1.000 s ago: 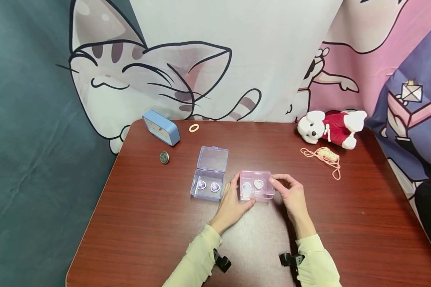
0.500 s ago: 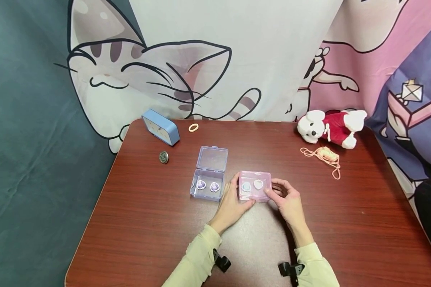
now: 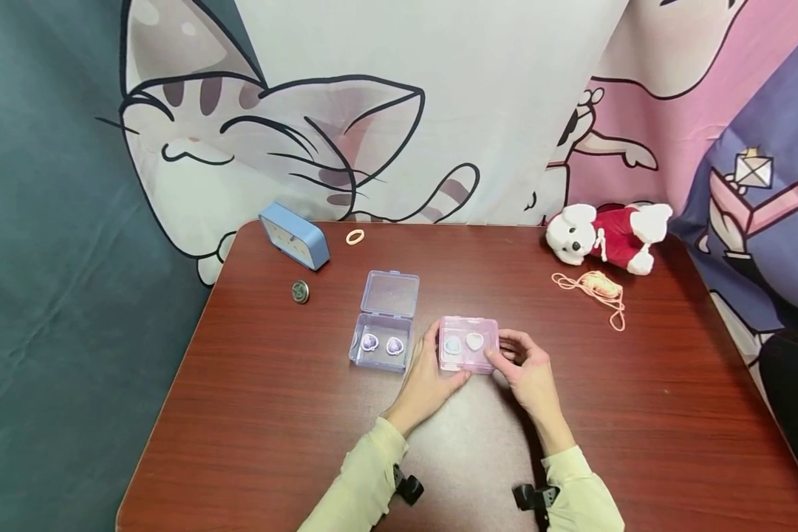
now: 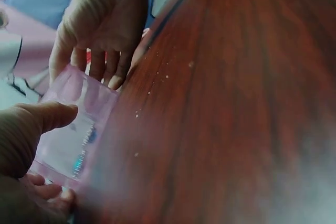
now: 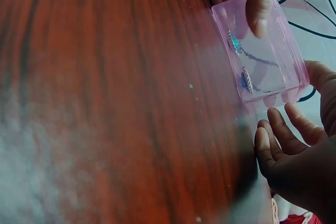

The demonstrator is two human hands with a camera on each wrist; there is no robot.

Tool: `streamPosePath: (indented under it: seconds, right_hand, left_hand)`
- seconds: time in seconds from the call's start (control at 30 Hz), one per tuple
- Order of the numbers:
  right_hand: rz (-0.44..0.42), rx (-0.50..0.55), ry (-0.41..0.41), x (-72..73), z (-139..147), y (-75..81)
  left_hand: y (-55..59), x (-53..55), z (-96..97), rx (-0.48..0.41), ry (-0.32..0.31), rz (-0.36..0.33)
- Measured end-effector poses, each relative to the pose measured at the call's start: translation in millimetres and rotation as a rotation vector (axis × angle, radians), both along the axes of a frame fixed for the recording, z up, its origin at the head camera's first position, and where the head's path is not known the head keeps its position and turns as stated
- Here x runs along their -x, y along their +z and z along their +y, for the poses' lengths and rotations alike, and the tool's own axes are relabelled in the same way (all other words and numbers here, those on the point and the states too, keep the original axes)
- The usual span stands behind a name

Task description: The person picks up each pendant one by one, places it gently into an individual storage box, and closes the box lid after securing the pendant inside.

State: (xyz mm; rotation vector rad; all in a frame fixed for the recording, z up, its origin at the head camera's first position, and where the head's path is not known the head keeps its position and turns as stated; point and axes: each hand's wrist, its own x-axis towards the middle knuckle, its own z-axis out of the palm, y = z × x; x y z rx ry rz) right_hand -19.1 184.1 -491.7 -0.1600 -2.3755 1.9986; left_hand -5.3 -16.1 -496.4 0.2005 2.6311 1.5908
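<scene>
A lidded box of clear pink plastic (image 3: 462, 364) sits between my hands in the head view. Two small heart-shaped pieces, one pale blue (image 3: 452, 345) and one white (image 3: 474, 341), show through it. My left hand (image 3: 427, 384) grips its left side, thumb along the near edge, as the left wrist view also shows. At the opposite side my right hand (image 3: 530, 380) pinches the box's right edge, with the thumb on the front right part; its other fingers curl beside and partly behind it. Left of the box stands an open purple box (image 3: 380, 361) holding two purple-and-white pieces (image 3: 394, 346).
Toward the back left are a blue clock (image 3: 295, 236), a small cream ring (image 3: 355, 237) and a round dark metal piece (image 3: 301, 292). A white plush dog (image 3: 612, 235) in red lies at the back right, with a peach cord bundle (image 3: 598, 284) before it.
The right thumb has shifted left and slightly down along the pink box's right side, and its fingers have come down beside it. The left hand keeps its hold.
</scene>
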Motion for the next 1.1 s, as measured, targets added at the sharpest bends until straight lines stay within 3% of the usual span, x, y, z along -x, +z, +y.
streamPosePath:
  seconds: [0.1, 0.23, 0.33, 0.4, 0.5, 0.63, 0.77, 0.9, 1.1]
  right_hand:
    - [-0.007, -0.007, 0.000, -0.4, 0.2, -0.4]
    - [-0.007, 0.005, -0.014, -0.6, 0.9, 0.2]
    - [-0.015, 0.016, -0.009, 0.2, 0.6, 0.2]
    - [-0.024, 0.018, -0.005, 0.5, 0.6, -0.2]
    - [-0.029, 0.018, -0.008, 0.3, 1.3, -0.4]
    - [-0.021, 0.006, -0.013, -0.2, 2.6, -1.1]
    - [-0.013, 0.010, -0.009, -0.7, 2.4, -2.9]
    - [-0.013, 0.013, -0.007, -0.8, 1.6, -5.5]
    - [-0.010, -0.014, -0.006, 0.0, 1.1, -6.9]
  left_hand:
    - [13.1, -8.2, -1.8, -0.007, -0.013, -0.001]
    - [38.0, -19.3, -9.8, -0.015, -0.024, 0.049]
    - [52.1, -21.6, -27.5, -0.055, -0.007, 0.125]
    - [54.7, -18.8, -46.4, -0.083, 0.028, 0.179]
    - [49.3, -11.1, -79.5, -0.070, 0.109, 0.230]
    - [36.0, -1.9, -118.3, -0.026, 0.168, 0.185]
    - [23.8, 4.9, -140.9, 0.003, 0.109, 0.087]
    - [12.6, 9.3, -149.6, 0.026, 0.039, 0.005]
    - [2.3, 10.1, -150.7, 0.037, 0.043, -0.028]
